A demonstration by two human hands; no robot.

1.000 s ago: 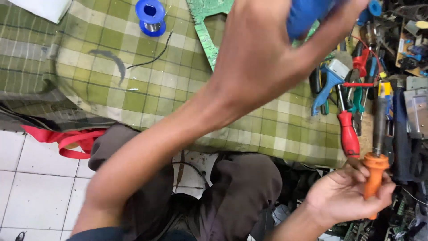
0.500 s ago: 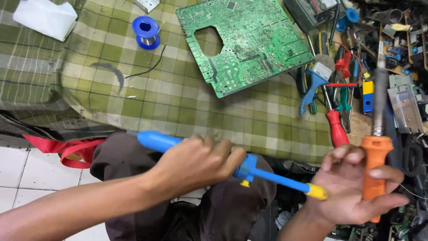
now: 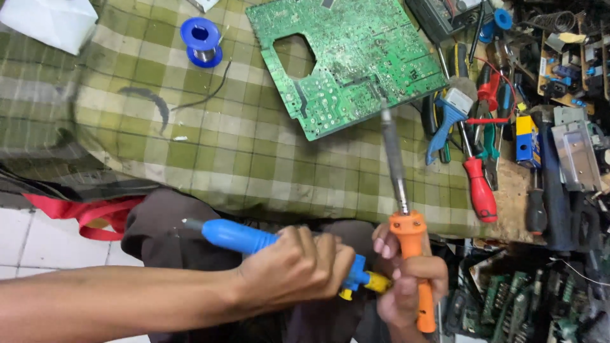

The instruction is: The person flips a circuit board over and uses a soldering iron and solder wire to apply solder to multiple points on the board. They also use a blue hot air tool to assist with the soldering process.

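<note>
Below the bench edge: both hands working over the lap.
Left hand (image 3: 298, 270): grip wrapping the blue desoldering pump (image 3: 244, 238), lying level.
Right hand (image 3: 406, 286): grip clamping the orange-handled soldering iron (image 3: 406, 235), tip reaching toward the green circuit board (image 3: 343, 57).

A woven green checked cloth (image 3: 210, 146), matt and stained, lies under a glossy green circuit board (image 3: 356, 57) dotted with dull solder. Lower frame: a soldering iron (image 3: 406, 228) with smooth orange plastic handle and grey metal shaft, and a blue plastic pump (image 3: 254, 240).
</note>
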